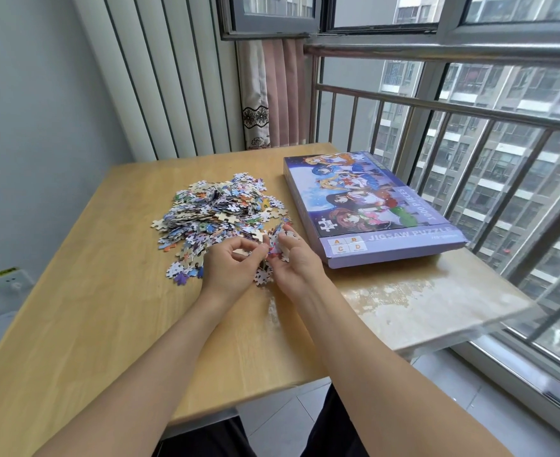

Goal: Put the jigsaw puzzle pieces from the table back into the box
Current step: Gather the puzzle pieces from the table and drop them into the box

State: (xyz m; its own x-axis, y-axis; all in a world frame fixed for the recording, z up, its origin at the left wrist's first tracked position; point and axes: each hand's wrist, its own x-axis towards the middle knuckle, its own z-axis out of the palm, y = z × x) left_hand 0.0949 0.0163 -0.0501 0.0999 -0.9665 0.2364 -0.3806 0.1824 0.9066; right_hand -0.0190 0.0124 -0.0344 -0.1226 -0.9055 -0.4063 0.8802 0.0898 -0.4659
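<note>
while the box lies shut, both hands gather pieces.

Both bare forearms reach forward and converge, wrists low. The left hand lies palm down, its fingers curled toward the thumb. The right hand is turned palm inward just right of them, fingers curled, fingertips nearly meeting the left's.

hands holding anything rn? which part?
Both hands grip puzzle pieces at the near edge of the pile. Left hand pinches pieces in its fingertips; right hand cups a small bunch against thumb and fingers. Exact grip points are hidden.
</note>
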